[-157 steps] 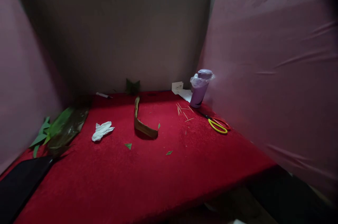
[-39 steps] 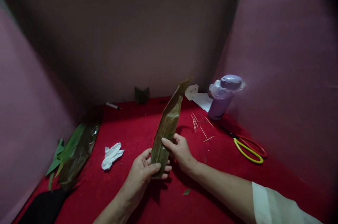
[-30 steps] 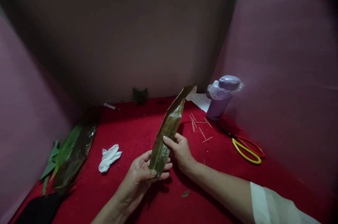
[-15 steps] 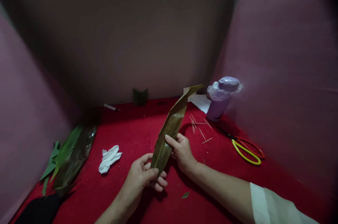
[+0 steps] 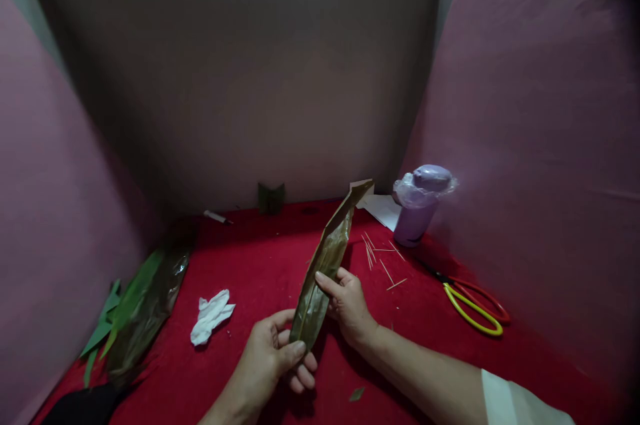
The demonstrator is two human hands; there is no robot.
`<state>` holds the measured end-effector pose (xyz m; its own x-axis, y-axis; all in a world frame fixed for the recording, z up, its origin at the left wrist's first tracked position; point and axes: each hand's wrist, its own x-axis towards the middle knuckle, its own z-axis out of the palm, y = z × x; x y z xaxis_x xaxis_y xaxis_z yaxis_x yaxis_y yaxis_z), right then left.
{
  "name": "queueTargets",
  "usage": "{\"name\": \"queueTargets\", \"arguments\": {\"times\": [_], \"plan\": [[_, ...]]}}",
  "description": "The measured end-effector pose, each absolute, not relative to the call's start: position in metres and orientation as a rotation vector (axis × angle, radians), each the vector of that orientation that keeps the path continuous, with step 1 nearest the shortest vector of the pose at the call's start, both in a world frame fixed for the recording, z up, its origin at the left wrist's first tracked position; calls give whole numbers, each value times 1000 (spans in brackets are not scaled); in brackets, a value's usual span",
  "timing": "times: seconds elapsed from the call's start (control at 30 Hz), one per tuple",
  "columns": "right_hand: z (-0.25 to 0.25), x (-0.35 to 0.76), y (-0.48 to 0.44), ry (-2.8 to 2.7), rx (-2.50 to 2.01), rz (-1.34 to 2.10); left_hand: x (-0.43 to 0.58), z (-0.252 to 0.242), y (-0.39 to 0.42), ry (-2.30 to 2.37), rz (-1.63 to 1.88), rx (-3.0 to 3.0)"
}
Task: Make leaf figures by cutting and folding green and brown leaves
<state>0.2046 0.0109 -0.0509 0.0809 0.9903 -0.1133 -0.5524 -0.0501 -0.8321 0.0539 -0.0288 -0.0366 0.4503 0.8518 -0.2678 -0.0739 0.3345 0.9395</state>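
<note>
A long brownish-green leaf (image 5: 327, 245) is held between both hands above the red cloth, its narrow tip slanting up and away to the right. My left hand (image 5: 280, 351) pinches the broad lower end, thumb on top and fingers beneath. Higher up, my right hand (image 5: 347, 298) grips the right edge, its thumb lying on the leaf's face and the other fingers mostly hidden behind. Below the hands, a small diamond-shaped leaf scrap (image 5: 357, 394) lies on the red cloth (image 5: 250, 258).
Toothpicks (image 5: 384, 250) lie scattered to the right, near scissors (image 5: 473, 305) with yellow and red handles and a purple container (image 5: 417, 215) wrapped in plastic. Left are crumpled tissue (image 5: 213, 316) and more leaves (image 5: 145, 305). A syringe (image 5: 217, 217) and folded leaf piece (image 5: 271, 198) sit by the back panel.
The whole view has tilted up slightly, so everything sits lower in the picture. Both hands keep their hold on the leaf, with its tip now a little lower and further left.
</note>
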Motion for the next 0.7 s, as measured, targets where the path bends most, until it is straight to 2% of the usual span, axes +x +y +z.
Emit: {"name": "queueTargets", "arguments": {"times": [0.4, 0.7], "plan": [[-59, 209, 16, -756, -903, 1377, 59, -41, -25, 938, 758, 990], [-50, 202, 0, -1119, -872, 1458, 59, -31, -23, 1000, 851, 1006]]}}
